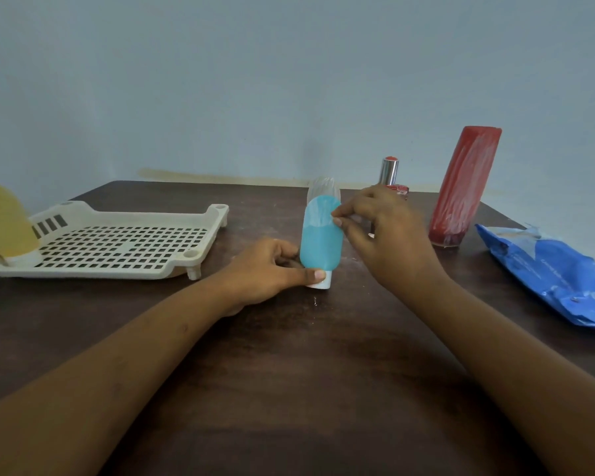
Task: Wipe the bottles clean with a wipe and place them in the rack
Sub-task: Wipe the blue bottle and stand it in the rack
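Gripping the bottle by its cap, centre frame, left hand likely steadies it for wiping while right hand pinches its upper edge.

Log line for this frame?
left hand grips blue bottle | right hand pinches its side | yellow bottle in rack

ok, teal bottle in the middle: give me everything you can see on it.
The teal bottle is a rounded, soft-looking plastic tube standing upright on its white cap on the dark wooden table. Its top is paler and translucent; bottle end or a wipe over it, cannot tell. The left hand grips its base, thumb on the cap; the right hand pinches its upper right edge.
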Demonstrator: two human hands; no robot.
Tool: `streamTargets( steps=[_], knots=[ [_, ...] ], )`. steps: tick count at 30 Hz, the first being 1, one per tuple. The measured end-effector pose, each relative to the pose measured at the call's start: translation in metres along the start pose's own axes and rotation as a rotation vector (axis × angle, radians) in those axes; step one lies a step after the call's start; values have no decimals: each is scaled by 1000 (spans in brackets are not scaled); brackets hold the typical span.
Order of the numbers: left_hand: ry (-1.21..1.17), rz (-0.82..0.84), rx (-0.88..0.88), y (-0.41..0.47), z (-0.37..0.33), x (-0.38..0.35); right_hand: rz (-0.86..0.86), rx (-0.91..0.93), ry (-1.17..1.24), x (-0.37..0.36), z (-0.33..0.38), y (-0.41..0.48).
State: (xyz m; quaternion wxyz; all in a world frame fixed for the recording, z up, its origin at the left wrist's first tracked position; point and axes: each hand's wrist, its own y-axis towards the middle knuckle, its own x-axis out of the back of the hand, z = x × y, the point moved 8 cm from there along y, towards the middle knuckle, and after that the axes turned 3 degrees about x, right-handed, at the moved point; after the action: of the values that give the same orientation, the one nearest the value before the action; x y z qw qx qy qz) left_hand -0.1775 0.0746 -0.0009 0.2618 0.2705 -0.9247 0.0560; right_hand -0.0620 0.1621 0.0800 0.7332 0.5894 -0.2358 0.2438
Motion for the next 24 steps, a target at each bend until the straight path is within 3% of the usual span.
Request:
streamTargets(
  steps=[5,14,24],
  knots=[
    [20,-3,-7,1,-1,0,23,3,-21,2,-6,2],
    [237,-58,-37,2,-6,1,-125,-20,15,18,-15,9],
    [70,-44,-23,-1,-6,-1,9,-5,-25,0,-4,2]
  ],
)
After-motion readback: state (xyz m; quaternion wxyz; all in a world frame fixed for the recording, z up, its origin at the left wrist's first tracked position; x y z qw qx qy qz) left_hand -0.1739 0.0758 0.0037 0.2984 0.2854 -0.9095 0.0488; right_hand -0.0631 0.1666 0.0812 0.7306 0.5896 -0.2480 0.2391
